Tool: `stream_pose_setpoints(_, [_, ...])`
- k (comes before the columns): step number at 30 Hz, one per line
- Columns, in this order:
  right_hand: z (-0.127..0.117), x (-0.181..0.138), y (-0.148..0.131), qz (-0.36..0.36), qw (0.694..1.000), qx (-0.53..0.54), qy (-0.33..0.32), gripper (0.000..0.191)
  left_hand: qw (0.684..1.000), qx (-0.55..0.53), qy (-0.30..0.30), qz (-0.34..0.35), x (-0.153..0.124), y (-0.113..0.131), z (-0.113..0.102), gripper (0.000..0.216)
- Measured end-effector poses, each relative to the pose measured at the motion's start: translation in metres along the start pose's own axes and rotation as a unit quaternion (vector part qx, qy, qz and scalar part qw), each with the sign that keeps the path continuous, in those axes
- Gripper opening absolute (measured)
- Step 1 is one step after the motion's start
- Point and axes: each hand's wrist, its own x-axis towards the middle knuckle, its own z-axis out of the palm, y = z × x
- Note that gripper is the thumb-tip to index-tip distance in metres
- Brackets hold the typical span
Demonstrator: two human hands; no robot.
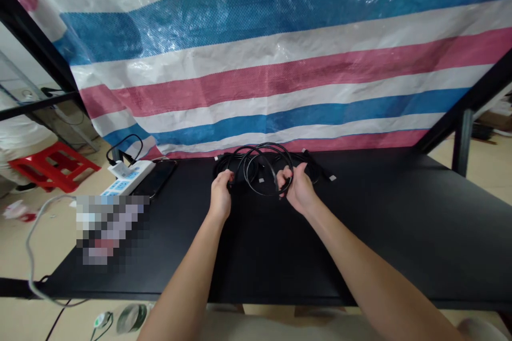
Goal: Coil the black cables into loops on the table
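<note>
A black cable (262, 145) forms loose round loops in front of me, above the black tabletop (280, 256). My right hand (296, 184) is closed around the right side of the loops, its thumb pointing up. My left hand (222, 189) pinches a part of the same cable at the left; its fingertips face away and are partly hidden. Behind the loops lie more black cables (310, 162), with pale connector ends showing at the back of the table.
A white power strip (130, 178) with a plugged-in adapter stands at the left edge, beside a dark phone-like slab (158, 181). Part of that side is pixelated. A striped plastic sheet (272, 80) hangs behind the table. On the floor is a red stool (56, 165) near a seated person.
</note>
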Motion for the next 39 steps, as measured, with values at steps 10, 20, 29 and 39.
stream_pose_setpoints(10, [0.012, -0.005, 0.018, 0.051, 0.998, -0.017, 0.041, 0.051, 0.997, -0.054, 0.021, -0.055, -0.001, 0.001, 0.0, 0.022])
stream_pose_setpoints(20, [0.004, -0.003, 0.002, 0.07, 0.996, 0.047, 0.018, 0.056, 0.975, -0.075, -0.144, -0.151, -0.014, 0.008, 0.004, 0.023])
stream_pose_setpoints(29, [-0.003, 0.004, 0.007, -0.024, 0.971, -0.186, 0.148, 0.049, 0.962, 0.138, -0.198, -0.128, -0.008, 0.008, -0.005, 0.037])
stream_pose_setpoints(39, [-0.02, 0.003, -0.015, -0.138, 0.933, -0.324, 0.076, 0.04, 0.934, 0.202, -0.29, -0.061, -0.009, 0.014, -0.01, 0.043])
